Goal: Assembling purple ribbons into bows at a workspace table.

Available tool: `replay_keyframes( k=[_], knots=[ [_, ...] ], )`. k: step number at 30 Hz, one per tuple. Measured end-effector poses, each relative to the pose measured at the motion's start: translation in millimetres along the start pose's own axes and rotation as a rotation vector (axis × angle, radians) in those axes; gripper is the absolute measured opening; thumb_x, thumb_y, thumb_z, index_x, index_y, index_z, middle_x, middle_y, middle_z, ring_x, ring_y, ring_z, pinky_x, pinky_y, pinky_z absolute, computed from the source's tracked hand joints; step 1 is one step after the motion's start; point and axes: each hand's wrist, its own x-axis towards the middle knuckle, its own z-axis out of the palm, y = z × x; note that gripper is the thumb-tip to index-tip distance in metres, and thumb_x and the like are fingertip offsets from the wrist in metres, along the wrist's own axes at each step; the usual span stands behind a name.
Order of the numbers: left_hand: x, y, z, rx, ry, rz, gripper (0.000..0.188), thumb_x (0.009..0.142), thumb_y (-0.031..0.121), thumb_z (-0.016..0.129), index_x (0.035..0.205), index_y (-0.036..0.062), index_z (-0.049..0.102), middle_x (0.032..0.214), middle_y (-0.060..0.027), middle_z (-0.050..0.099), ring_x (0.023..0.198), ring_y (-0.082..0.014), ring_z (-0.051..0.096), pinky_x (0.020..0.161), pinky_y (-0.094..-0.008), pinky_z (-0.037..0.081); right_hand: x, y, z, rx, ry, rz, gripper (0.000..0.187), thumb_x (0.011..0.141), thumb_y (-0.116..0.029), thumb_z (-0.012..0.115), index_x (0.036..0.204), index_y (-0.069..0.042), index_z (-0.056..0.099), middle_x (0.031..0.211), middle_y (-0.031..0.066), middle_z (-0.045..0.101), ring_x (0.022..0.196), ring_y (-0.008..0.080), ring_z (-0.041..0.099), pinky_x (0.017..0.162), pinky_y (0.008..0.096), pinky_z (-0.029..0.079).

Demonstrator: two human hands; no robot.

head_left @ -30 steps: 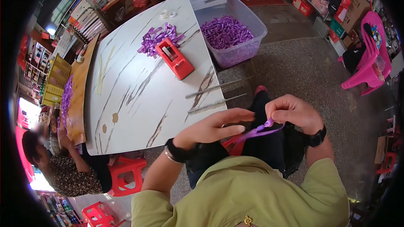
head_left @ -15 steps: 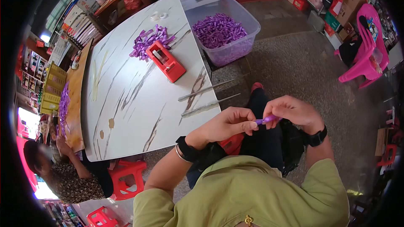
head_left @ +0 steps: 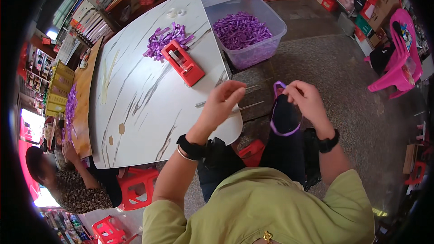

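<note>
My right hand [head_left: 304,98] pinches a purple ribbon [head_left: 285,133], which hangs down in a long open curve over my dark trouser leg. Over the table's near right edge, my left hand [head_left: 224,99] has its thumb and forefinger slightly apart, with nothing visible between them. Under and beside that hand lie thin metal rods [head_left: 251,105], sticking out past the table edge and partly hidden. Farther back on the white marbled table [head_left: 135,104] stands a red tape dispenser [head_left: 192,73], touching a pile of purple ribbon pieces [head_left: 165,39].
Beyond the table's right side is a clear plastic tub [head_left: 264,56] of folded purple ribbons. Two tape rolls [head_left: 180,12] lie at the table's far end. At left, a person [head_left: 74,185] works at a wooden board [head_left: 83,131] with purple ribbons. A pink chair [head_left: 398,58] stands far right.
My hands have moved apart; the left went up and left toward the rods. The purple piece held between both hands now hangs as a long ribbon from my right hand only.
</note>
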Motion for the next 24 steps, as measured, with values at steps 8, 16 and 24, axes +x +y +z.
replay_keyframes(
  k=[8, 16, 24],
  knots=[
    [14.3, -29.8, -26.2, 0.198, 0.177, 0.061, 0.021, 0.083, 0.018, 0.058, 0.091, -0.001, 0.061, 0.076, -0.0076, 0.061, 0.071, -0.013, 0.057, 0.063, -0.0264, 0.045, 40.8, 55.5, 67.4, 0.261, -0.105, -0.158, 0.016, 0.084, -0.015, 0.056, 0.087, -0.001, 0.063, 0.077, 0.0012, 0.062, 0.071, 0.0064, 0.056, 0.062, 0.0204, 0.043],
    [32.2, -24.4, -19.0, 0.587, 0.168, 0.139, 0.015, 0.076, 0.014, 0.063, 0.085, 0.0014, 0.065, 0.076, -0.0099, 0.059, 0.067, -0.0178, 0.056, 0.063, -0.0277, 0.044, 37.7, 69.3, 98.7, 0.399, -0.083, -0.085, 0.015, 0.085, -0.013, 0.056, 0.089, 0.0, 0.062, 0.078, 0.0005, 0.062, 0.073, 0.0066, 0.055, 0.066, 0.0211, 0.044],
    [41.1, -38.3, -13.2, 0.58, 0.184, 0.156, 0.013, 0.071, 0.015, 0.065, 0.078, 0.0043, 0.066, 0.074, -0.012, 0.058, 0.069, -0.0257, 0.058, 0.062, -0.0338, 0.046, 31.3, 69.3, 113.8, 0.448, 0.024, -0.064, 0.016, 0.084, -0.013, 0.056, 0.088, 0.001, 0.062, 0.073, -0.0016, 0.059, 0.068, 0.0036, 0.05, 0.061, 0.0198, 0.04]
  ],
)
